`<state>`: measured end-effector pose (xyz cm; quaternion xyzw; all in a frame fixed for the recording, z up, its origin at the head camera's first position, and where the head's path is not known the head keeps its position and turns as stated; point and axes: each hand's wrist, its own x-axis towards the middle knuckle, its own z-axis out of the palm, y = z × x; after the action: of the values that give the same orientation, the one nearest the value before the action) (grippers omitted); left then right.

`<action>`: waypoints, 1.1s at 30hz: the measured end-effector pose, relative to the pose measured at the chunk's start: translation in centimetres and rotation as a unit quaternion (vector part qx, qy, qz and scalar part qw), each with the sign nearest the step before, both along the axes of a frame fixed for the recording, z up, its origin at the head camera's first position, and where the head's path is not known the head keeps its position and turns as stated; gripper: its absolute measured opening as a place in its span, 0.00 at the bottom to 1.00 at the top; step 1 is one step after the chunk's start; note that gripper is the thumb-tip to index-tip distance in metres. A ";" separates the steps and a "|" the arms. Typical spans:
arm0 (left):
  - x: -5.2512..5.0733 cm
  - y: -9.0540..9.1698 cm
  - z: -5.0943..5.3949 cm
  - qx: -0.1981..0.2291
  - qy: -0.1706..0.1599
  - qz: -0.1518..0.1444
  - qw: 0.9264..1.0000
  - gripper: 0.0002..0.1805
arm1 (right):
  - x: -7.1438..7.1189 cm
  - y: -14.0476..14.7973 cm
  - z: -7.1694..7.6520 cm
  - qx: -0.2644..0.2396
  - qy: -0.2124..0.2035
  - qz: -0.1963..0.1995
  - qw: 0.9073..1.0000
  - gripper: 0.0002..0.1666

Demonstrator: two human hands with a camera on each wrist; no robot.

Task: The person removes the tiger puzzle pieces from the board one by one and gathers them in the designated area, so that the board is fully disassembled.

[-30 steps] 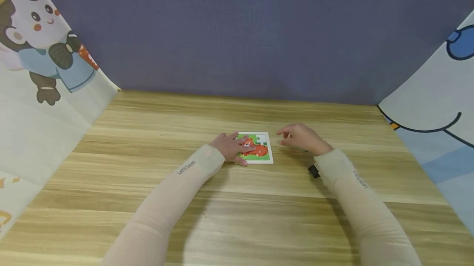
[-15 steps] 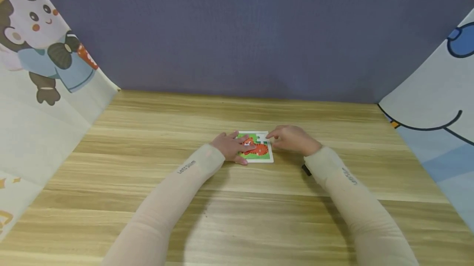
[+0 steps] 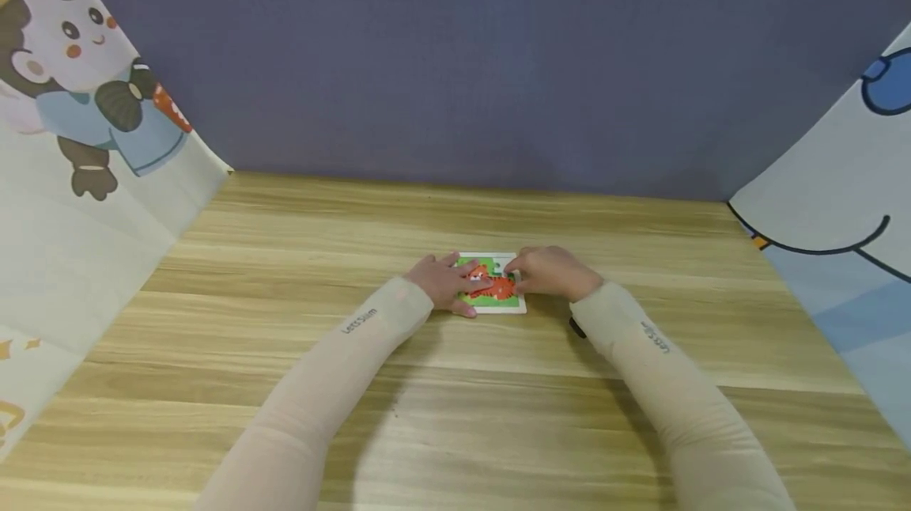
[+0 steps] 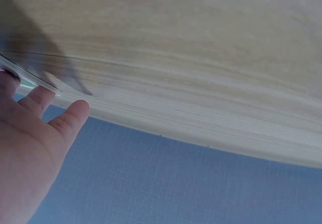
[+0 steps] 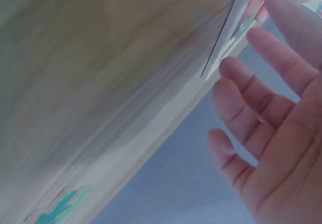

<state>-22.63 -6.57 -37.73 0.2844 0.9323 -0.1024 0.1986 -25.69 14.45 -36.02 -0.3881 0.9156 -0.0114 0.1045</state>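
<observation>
A small tiger puzzle (image 3: 502,289) in a white frame lies flat on the table, orange and green, with a white gap at its upper right. My left hand (image 3: 443,283) rests on its left part, fingers spread. My right hand (image 3: 553,270) reaches over the right edge, its index fingertip by the white gap. In the right wrist view, the fingers are loosely bent and nothing held shows. A loose green and teal puzzle piece (image 5: 61,208) lies on the table there; the right hand and sleeve hide it in the head view.
The wooden table (image 3: 455,416) meets a dark blue-grey panel (image 3: 455,68) at its far edge. Cartoon-printed sheets stand along the left (image 3: 92,115) and right sides. A small black object (image 3: 577,327) sits under the right wrist.
My right hand has moved left from beside the puzzle to over its right edge. The left hand and the puzzle have stayed in place.
</observation>
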 end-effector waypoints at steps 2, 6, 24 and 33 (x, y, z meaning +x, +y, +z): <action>0.0 0.0 0.0 0.000 -0.001 0.000 1.000 0.39 | 0.0 -0.2 -0.1 0.010 -0.003 -0.005 1.000 0.21; -0.1 0.0 -0.3 -0.001 0.002 0.000 1.000 0.39 | 0.0 -0.5 -0.2 0.028 -0.010 -0.015 0.999 0.21; 0.0 0.0 -0.1 0.002 0.002 -0.002 1.000 0.39 | -0.1 -0.8 -0.1 0.033 -0.033 -0.042 0.998 0.21; 0.0 0.0 -0.2 0.004 0.006 -0.002 1.000 0.39 | -0.1 -0.8 -0.2 0.022 -0.046 -0.051 0.997 0.20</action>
<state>-22.64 -6.58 -37.91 0.2864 0.9333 -0.1005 0.1920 -25.84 13.66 -36.22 -0.3373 0.9286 -0.0146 0.1540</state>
